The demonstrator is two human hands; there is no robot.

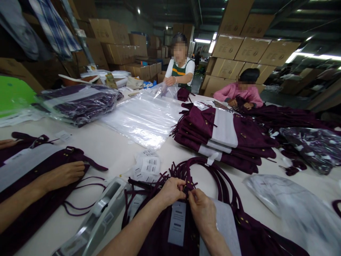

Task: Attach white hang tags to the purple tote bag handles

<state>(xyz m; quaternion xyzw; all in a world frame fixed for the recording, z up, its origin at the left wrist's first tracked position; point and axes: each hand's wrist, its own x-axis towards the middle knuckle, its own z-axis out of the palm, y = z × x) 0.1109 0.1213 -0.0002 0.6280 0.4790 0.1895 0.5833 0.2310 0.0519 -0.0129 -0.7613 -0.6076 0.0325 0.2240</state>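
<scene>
A dark purple bag [157,231] lies on the table right in front of me, its looped handles [231,185] standing up toward the far side. My left hand [173,192] pinches the bag near the base of a handle strap with small metal studs. Close beside it, my right hand [202,209] has thumb and fingers closed on the same spot. What exactly sits between the fingertips is too small to make out. Below my hands hangs a grey printed tag [177,224]. A pale sheet of wrapping [223,227] shows on the bag, under my right wrist.
Left of me is a grey stapler-like tool [106,209]; beyond it a co-worker's hand [64,174] rests on another purple bag. Label sheets [147,165], stacked bags [202,131], clear plastic bags [149,113] and wrapped bags [82,103] cover the table. Two people work across from me.
</scene>
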